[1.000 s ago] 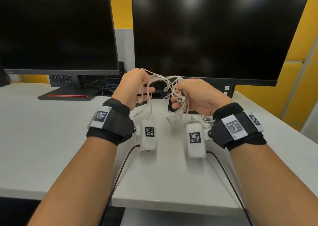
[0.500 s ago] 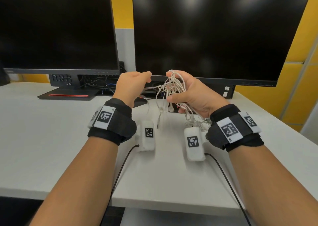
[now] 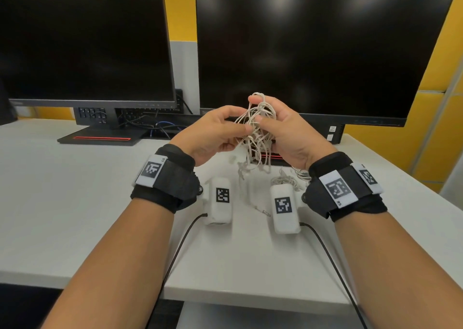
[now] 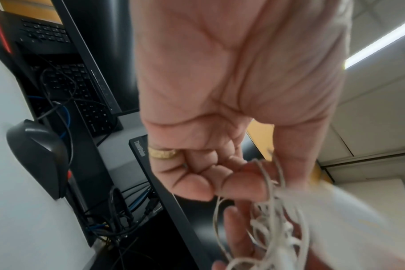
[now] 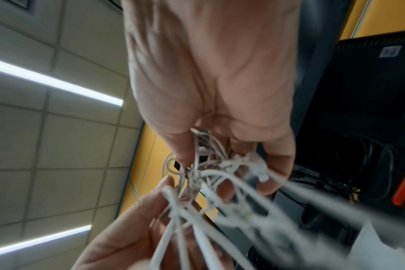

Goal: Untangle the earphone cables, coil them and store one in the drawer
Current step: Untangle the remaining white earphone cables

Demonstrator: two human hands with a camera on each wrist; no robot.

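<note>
above the desk (image 3: 75, 203) my right hand (image 3: 288, 138) grips the earphone cables (image 3: 255, 130) so my left hand (image 3: 213, 133) can pinch 1 strand free.

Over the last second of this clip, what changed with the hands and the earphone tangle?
The left hand closed in from a stretched-out strand and now pinches the cable tangle right beside the right hand, which raised the bundle slightly and still grips it. A plug end now trails on the desk. The monitors did not move.

My left hand (image 3: 213, 133) has closed in on the tangled cables (image 3: 255, 128); my right hand (image 3: 283, 133) now lifts them higher.
</note>
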